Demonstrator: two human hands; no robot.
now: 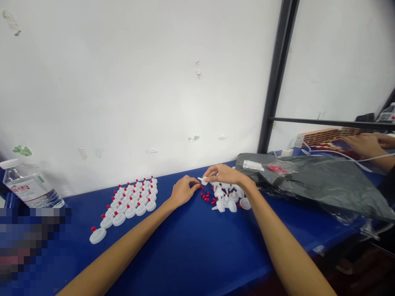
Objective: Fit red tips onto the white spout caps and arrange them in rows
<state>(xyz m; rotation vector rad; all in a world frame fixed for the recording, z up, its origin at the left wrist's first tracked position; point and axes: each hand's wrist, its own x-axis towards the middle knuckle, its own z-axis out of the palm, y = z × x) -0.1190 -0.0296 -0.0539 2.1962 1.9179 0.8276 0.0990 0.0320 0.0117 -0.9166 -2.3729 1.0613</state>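
Observation:
My right hand [224, 173] pinches a white nozzle cap [204, 180], its thin spout pointing left. My left hand [184, 190] is just left of it, fingertips drawn together on a small red cap [201, 187] at the table surface. Several loose red tips [206, 197] lie scattered between the hands. Under and beside my right wrist is a heap of white nozzle caps [226, 201] without red tips, partly hidden by the forearm. To the left, white nozzle caps with red tips [130, 211] stand upright in slanted rows on the blue table [185, 255].
A clear plastic bottle [32, 185] stands at the far left. On the right lies a dark grey plastic bag [314, 176] with a small packet of red pieces [277, 168] on it. A black post [276, 78] rises behind. Another person's hands [367, 144] work at the far right.

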